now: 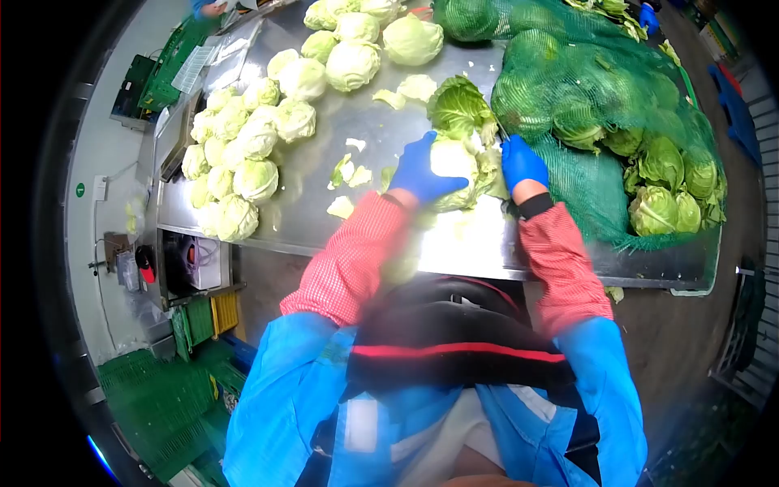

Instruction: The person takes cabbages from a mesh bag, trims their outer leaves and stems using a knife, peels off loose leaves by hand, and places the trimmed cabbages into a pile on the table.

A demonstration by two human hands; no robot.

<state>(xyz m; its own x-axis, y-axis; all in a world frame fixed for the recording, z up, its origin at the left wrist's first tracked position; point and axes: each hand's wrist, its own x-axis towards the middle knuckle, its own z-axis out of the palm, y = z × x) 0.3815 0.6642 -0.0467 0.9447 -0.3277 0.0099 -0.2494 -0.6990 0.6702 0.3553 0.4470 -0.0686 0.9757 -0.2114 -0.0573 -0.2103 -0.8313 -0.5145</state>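
My left hand (428, 173), in a blue glove, is wrapped round the left side of a pale cabbage (451, 159) on the metal table. Just right of that cabbage, my right hand (523, 164), also gloved in blue, is closed on a knife (501, 128), of which only a thin part of the blade shows. Beyond the cabbage a darker green leaf (459, 105) stands up, and loose pale leaves lie against its right side. Small leaf scraps (349, 172) are scattered left of my left hand.
Pale cabbages (256, 180) are piled on the table's left side and far edge. Green net sacks of cabbages (588, 89) fill the right. The metal table (324, 213) has its edge near my body. Other people's gloved hand (648, 19) and bare hand (214, 9) show at the far side.
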